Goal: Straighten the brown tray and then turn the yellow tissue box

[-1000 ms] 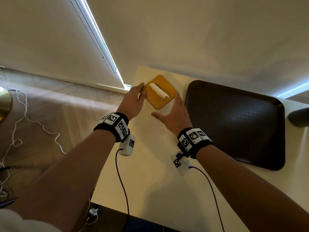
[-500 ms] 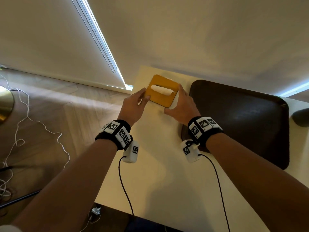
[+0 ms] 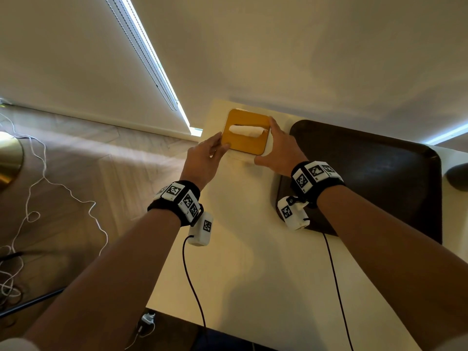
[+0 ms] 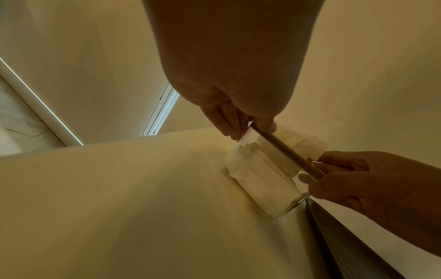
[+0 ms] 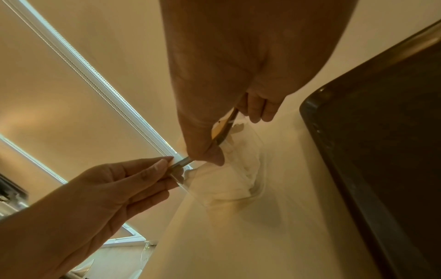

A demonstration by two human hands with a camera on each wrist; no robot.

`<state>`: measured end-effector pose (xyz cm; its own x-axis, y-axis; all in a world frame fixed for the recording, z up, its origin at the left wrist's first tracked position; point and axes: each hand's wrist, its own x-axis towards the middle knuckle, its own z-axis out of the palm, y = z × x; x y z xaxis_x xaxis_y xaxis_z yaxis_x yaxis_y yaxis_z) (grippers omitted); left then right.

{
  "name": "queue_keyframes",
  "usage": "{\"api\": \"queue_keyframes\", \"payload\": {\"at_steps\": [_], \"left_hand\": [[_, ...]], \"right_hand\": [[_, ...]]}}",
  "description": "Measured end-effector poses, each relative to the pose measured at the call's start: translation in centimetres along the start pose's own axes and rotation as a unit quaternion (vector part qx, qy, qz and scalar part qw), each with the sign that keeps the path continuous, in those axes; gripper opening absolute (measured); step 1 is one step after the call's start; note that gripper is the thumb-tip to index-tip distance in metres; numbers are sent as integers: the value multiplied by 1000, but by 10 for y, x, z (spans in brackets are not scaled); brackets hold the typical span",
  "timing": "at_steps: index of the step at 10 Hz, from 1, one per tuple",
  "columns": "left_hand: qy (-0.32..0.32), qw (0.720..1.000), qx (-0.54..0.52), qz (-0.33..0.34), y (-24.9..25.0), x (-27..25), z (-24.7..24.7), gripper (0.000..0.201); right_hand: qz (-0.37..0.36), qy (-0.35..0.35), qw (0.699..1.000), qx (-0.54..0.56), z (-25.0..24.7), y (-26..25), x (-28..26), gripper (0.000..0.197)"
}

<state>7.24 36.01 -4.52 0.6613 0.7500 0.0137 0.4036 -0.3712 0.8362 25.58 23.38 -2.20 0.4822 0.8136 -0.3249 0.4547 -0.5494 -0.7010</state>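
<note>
The yellow tissue box (image 3: 247,143) has a yellow lid, a clear body and a white tissue (image 3: 245,129) poking out. It stands near the table's far left corner, its sides roughly square to the table edge. My left hand (image 3: 221,143) pinches its left edge, thumb on the lid. My right hand (image 3: 269,141) grips its right edge, with fingers at the far corner and thumb at the near corner. The wrist views show the box (image 4: 260,175) (image 5: 229,181) held between both hands. The brown tray (image 3: 367,178) lies just right of the box, under my right wrist.
The cream table (image 3: 240,262) ends close to the box on the left and far sides. A dark rounded object (image 3: 458,177) sits at the right edge beyond the tray. White cables (image 3: 50,183) and a brass base (image 3: 7,158) are on the floor to the left.
The box has turned anticlockwise from a diamond stance to nearly square with the table. My right hand has moved from its near side round to its right edge; my left hand stayed on the left edge.
</note>
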Motion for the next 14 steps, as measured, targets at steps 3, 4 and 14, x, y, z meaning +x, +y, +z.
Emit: {"api": "queue_keyframes", "payload": {"at_steps": [3, 4, 14], "left_hand": [[23, 1000, -2, 0, 3, -4, 2, 31], [10, 1000, 5, -7, 1, -5, 1, 30], [-229, 958, 172, -14, 12, -158, -15, 46]], "right_hand": [[0, 6, 999, 49, 10, 12, 1, 118], [0, 34, 997, 71, 20, 13, -4, 113], [35, 23, 994, -100, -6, 97, -223, 59]]}}
